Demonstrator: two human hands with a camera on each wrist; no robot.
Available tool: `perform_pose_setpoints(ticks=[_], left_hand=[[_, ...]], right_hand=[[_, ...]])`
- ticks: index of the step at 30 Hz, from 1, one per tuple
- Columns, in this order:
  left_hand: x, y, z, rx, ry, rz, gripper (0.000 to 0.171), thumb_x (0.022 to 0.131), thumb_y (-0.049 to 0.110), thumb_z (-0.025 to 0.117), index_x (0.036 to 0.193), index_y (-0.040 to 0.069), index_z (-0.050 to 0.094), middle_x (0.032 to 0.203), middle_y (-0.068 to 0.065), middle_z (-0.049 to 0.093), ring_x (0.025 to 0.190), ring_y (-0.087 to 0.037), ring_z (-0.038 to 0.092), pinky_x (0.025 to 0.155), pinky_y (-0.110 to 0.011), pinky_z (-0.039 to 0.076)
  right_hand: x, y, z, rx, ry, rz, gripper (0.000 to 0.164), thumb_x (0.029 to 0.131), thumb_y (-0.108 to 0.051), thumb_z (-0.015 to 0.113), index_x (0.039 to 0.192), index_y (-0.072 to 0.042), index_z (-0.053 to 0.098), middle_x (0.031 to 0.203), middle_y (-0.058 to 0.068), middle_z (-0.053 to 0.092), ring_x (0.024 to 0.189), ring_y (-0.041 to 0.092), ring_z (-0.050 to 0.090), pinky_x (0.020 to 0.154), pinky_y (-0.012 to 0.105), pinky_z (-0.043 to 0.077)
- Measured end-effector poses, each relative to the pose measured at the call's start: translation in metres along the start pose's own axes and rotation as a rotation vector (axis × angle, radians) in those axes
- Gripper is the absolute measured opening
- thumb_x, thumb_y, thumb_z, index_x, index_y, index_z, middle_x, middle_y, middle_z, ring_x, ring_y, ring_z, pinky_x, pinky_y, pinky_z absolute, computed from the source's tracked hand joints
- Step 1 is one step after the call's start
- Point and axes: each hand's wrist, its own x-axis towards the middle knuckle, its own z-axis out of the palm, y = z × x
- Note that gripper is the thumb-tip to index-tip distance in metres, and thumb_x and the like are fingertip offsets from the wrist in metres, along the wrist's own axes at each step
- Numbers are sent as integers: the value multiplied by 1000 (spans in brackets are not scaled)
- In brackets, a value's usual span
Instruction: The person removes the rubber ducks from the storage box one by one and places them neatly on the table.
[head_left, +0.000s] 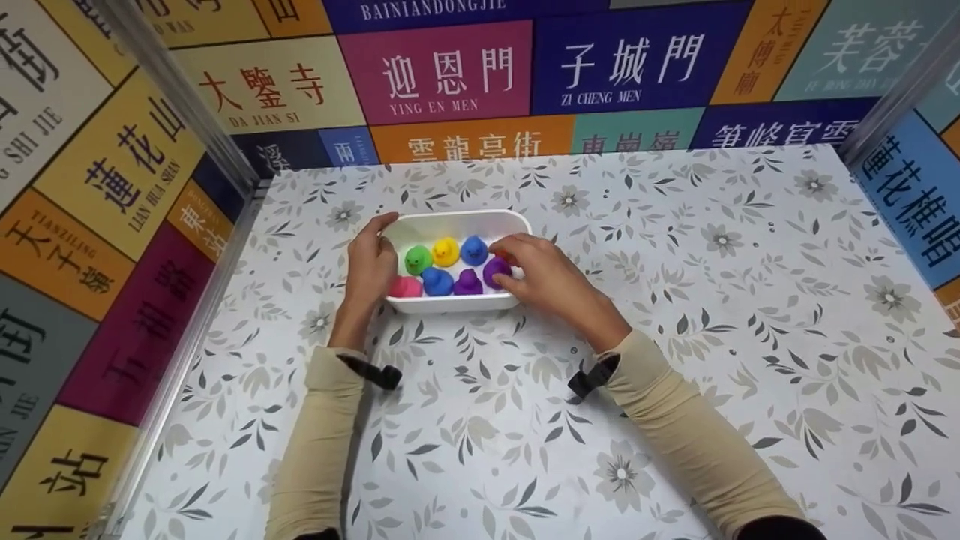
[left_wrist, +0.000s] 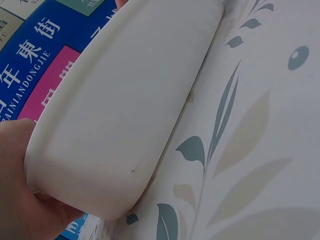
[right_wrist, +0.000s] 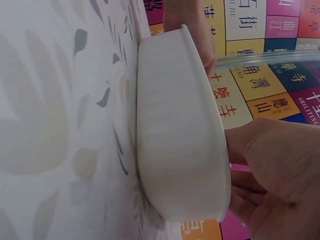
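Observation:
A white plastic tub (head_left: 457, 302) sits on the table, holding several small rubber ducks. At the back are a green duck (head_left: 418, 259), a yellow duck (head_left: 445, 252) and a blue duck (head_left: 474, 250). A pink duck (head_left: 409, 286), another blue duck (head_left: 438, 282) and a purple duck (head_left: 469, 283) line the front. My left hand (head_left: 369, 262) grips the tub's left end. Reaching over the right end, my right hand (head_left: 546, 271) holds a second purple duck (head_left: 495, 271) between thumb and fingers. Something red beneath those fingers is mostly hidden. Both wrist views show the tub's outer wall (left_wrist: 120, 100), not the ducks.
The table (head_left: 675, 300) has a white cover printed with grey leaves and flowers. Colourful panels with Chinese lettering (head_left: 450, 75) stand behind it and at both sides. A clear rail (head_left: 187, 352) runs along the left edge.

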Motion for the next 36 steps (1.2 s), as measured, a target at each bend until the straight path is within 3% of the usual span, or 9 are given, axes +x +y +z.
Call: perform_pose_setpoints(ticks=[6, 13, 28, 36], left_hand=[[0, -1, -1, 30, 13, 38, 50, 105, 0, 39, 149, 6, 63, 152, -13, 65, 145, -25, 57, 127, -42, 41], [0, -1, -2, 26, 12, 29, 51, 105, 0, 40, 149, 7, 63, 153, -12, 65, 145, -25, 57, 127, -42, 41], [-2, 0, 1, -4, -1, -15, 50, 107, 2, 40, 151, 10, 62, 154, -9, 64, 145, -23, 56, 128, -41, 39], [-1, -1, -1, 6, 14, 12, 49, 106, 2, 40, 148, 10, 64, 151, -11, 66, 140, -23, 60, 123, -42, 44]], right_hand=[[11, 1, 2, 2, -33, 30, 47, 95, -18, 84, 140, -8, 72, 119, 12, 75, 106, 27, 68, 97, 43, 59], [17, 1, 1, -1, -50, 41, 40, 94, -17, 84, 133, -9, 77, 107, 9, 76, 94, 24, 65, 86, 40, 57], [17, -1, 2, 0, -84, 66, 37, 95, -16, 82, 131, -7, 78, 115, 11, 78, 98, 25, 67, 90, 41, 57], [15, 1, 4, 6, -27, 8, 26, 96, -15, 82, 120, -6, 82, 110, 11, 78, 98, 26, 67, 92, 42, 56]])
